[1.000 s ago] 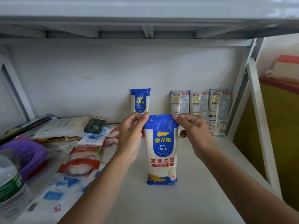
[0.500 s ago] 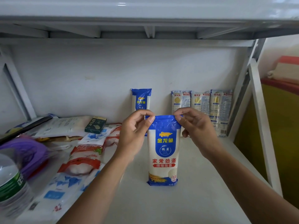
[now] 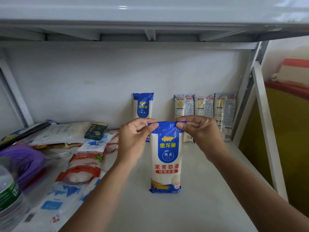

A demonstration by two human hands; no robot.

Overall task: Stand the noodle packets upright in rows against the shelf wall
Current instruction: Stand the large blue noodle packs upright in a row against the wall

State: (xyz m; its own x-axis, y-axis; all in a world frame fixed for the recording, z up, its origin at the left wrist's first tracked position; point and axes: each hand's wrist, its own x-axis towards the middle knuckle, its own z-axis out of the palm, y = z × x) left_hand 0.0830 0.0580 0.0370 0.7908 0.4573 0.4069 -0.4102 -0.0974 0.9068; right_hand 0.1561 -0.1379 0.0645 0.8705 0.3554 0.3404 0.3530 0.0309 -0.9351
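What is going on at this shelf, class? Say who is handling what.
A person holds a blue-and-white noodle packet upright over the shelf board, the left hand and the right hand each pinching a top corner. It stands well out from the back wall. Against that wall a matching blue packet and a row of three yellow packets already stand. More bags lie flat in a heap on the left.

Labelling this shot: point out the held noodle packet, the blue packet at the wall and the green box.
held noodle packet (image 3: 167,158): head view, front label.
blue packet at the wall (image 3: 143,105): head view, blue upper panel.
green box (image 3: 95,131): head view, top face.
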